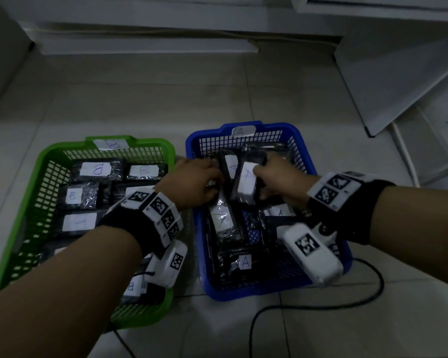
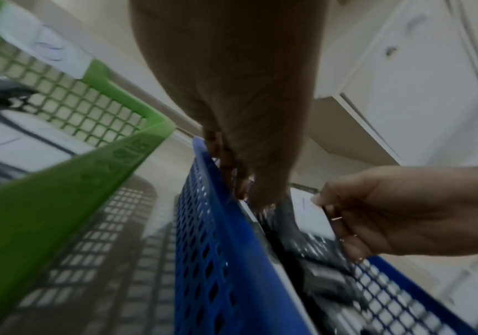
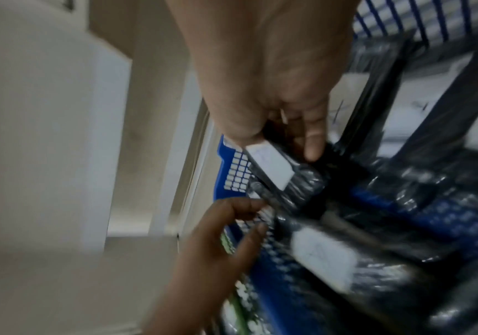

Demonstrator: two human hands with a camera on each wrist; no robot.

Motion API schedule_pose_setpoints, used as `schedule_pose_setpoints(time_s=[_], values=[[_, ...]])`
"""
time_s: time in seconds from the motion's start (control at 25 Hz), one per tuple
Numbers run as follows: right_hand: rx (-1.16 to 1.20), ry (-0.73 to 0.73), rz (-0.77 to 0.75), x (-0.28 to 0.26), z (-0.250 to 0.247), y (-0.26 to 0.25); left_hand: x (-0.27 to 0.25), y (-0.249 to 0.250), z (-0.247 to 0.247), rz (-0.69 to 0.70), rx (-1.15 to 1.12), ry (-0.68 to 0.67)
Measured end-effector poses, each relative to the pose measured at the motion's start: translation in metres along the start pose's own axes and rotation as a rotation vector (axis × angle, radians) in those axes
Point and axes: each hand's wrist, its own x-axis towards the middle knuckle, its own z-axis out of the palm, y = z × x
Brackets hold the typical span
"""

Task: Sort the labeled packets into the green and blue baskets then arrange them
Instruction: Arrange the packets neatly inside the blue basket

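Note:
The blue basket, tagged A, holds several black packets with white A labels. To its left the green basket, tagged B, holds B-labelled packets. Both hands reach into the blue basket's far half. My right hand grips a tilted, nearly upright A packet, thumb on the label's top edge. My left hand pinches the edge of a neighbouring upright A packet, thumb and forefinger showing in the right wrist view. More A packets lie flat nearer me.
The baskets stand side by side on a pale tiled floor. A black cable loops on the floor in front of the blue basket. White panels lean at the right, and a white ledge runs along the back.

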Motion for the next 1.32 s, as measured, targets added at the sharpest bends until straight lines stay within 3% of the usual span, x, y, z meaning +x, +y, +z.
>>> schedule_pose_setpoints(time_s=[0.12,0.24,0.36,0.52,0.6,0.68,0.8,0.88,0.96,1.04,1.08,1.2,1.32], values=[[-0.481,-0.045,-0.091,-0.015,0.001,0.020,0.004,0.008,0.000,-0.059,0.200,-0.225],[-0.534,-0.101,-0.165,-0.021,0.011,0.035,0.009,0.012,0.001,-0.037,0.129,-0.294],[-0.477,-0.021,-0.226,-0.019,0.016,0.043,0.010,0.015,0.002,-0.019,0.156,-0.358],[-0.398,0.090,-0.256,-0.019,0.017,0.057,0.011,0.013,0.000,-0.026,0.078,-0.331],[-0.257,0.063,-0.185,-0.021,0.016,0.057,0.011,0.010,-0.002,-0.018,0.057,-0.336],[-0.261,-0.013,-0.149,-0.024,0.016,0.056,0.010,0.006,-0.004,0.000,0.038,-0.327],[-0.552,0.033,-0.311,-0.030,0.021,0.051,0.005,-0.001,-0.004,0.040,-0.003,-0.270],[-0.515,0.094,-0.419,-0.045,0.031,0.040,0.003,-0.004,-0.001,0.064,-0.053,-0.190],[-0.481,-0.092,-0.419,-0.061,0.045,0.030,0.002,-0.004,-0.002,0.086,-0.110,-0.146],[-0.560,-0.380,-0.371,-0.072,0.060,0.029,0.000,-0.002,-0.005,0.072,-0.083,-0.235],[-0.580,-0.450,-0.364,-0.075,0.065,0.029,0.000,-0.001,-0.006,0.059,-0.052,-0.295],[-0.558,-0.449,-0.351,-0.074,0.074,0.035,0.001,0.002,-0.009,0.070,-0.001,-0.380],[-0.537,-0.398,-0.318,-0.075,0.084,0.038,0.000,0.003,-0.013,0.046,-0.065,-0.362]])
